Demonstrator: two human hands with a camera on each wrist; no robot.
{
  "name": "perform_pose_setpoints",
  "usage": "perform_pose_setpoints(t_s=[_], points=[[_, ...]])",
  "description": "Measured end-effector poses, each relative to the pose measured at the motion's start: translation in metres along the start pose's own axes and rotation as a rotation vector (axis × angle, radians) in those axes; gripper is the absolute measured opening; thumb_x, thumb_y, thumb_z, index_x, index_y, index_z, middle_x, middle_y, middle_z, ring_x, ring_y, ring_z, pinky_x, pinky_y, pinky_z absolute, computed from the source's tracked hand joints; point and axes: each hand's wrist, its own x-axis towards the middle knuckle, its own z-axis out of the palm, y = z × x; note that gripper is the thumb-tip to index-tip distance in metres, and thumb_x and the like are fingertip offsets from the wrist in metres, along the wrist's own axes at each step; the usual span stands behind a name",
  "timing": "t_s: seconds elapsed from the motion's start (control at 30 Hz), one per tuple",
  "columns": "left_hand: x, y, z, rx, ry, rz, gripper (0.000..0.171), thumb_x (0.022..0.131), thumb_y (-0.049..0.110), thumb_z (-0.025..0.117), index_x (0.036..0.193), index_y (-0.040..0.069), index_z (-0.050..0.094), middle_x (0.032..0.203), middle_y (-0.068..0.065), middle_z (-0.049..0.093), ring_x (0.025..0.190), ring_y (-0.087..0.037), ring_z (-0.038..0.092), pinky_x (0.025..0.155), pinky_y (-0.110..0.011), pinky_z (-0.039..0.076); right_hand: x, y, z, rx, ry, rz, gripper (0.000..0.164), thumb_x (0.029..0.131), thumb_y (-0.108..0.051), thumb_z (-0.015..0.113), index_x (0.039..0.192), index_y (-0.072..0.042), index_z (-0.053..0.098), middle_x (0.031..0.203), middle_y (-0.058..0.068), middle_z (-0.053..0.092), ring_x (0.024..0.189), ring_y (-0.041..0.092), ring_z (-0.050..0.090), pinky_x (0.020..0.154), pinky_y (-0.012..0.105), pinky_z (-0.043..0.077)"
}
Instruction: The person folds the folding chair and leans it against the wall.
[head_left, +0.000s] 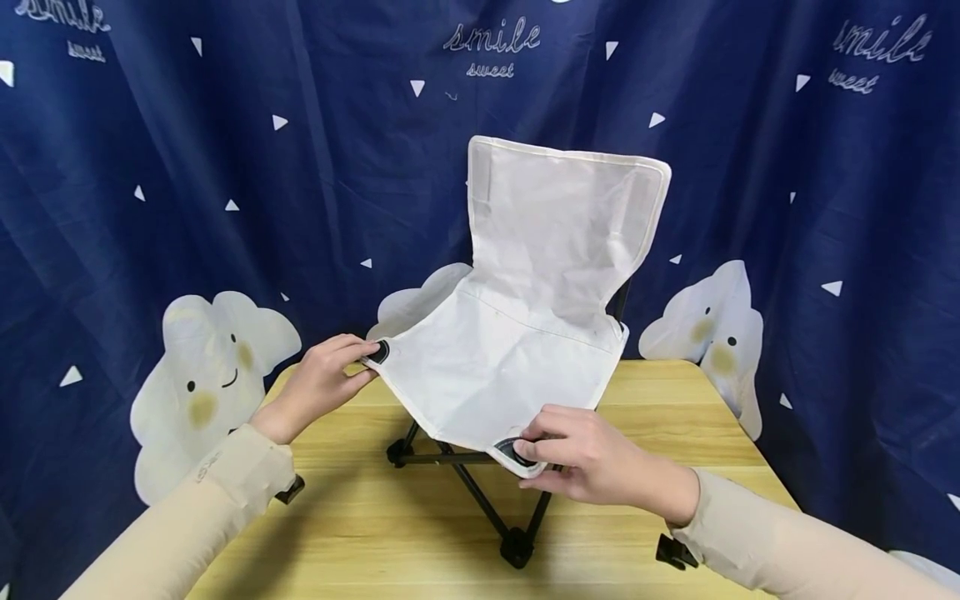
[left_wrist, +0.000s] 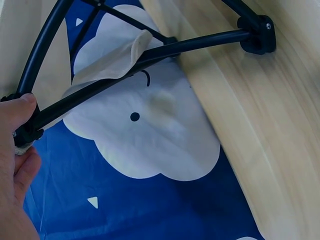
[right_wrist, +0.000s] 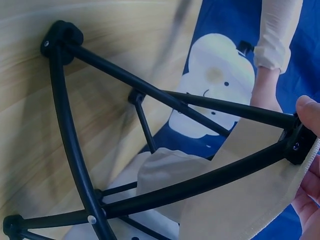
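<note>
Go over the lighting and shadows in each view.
Head view: the seat looks brighter than the backrest, with a soft shadow on the tabletop left of the front foot; left wrist view: the curtain shows a brighter blue than the head view's navy; right wrist view: a soft-edged dark streak crosses the pale wood.

Chair frame (head_left: 480,497): mostly hidden behind seat fabric (head_left: 502,358), head view. Left hand (left_wrist: 14,180), right hand (right_wrist: 309,197): each cut by its wrist view's edge. Left sleeve (head_left: 180,508): lettering (head_left: 209,467) illegible.
</note>
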Motion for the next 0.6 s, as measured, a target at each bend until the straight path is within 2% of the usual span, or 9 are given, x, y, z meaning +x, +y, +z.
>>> perform_pose_setpoints(t_s=[0.27,0.47,0.6], points=[[0.0055,0.0023,0.0007,-0.006,0.01,-0.008,0.044,0.066,-0.013,0.096,0.107,-0.004,0.082,0.098,-0.014,0.079,0.086,-0.029,0.074,0.075,-0.044,0.063,0.0019,0.0043,-0.0023,0.005,0.018,0.003,0.02,0.101,-0.028,0.08,0.106,-0.009,0.077,0.097,0.003,0.072,0.077,0.012,0.063,0.07,0.016,0.054],[0.0088,0.0057,0.0006,-0.007,0.014,-0.019,0.043,0.066,-0.013,0.096,0.107,-0.004,0.082,0.098,-0.014,0.079,0.087,-0.029,0.075,0.075,-0.044,0.064,0.0019,0.0079,-0.0034,0.014,0.031,-0.005,0.027,0.09,-0.021,0.091,0.108,-0.008,0.077,0.098,0.004,0.072,0.08,0.014,0.066,0.072,0.019,0.057],[0.0107,0.0072,0.0013,-0.004,0.017,-0.018,0.043,0.067,-0.012,0.096,0.107,-0.004,0.082,0.098,-0.015,0.08,0.087,-0.03,0.075,0.076,-0.044,0.064,0.0017,0.0094,-0.0041,0.019,0.038,-0.002,0.031,0.087,-0.019,0.094,0.109,-0.007,0.077,0.099,0.005,0.073,0.081,0.015,0.067,0.073,0.02,0.058]])
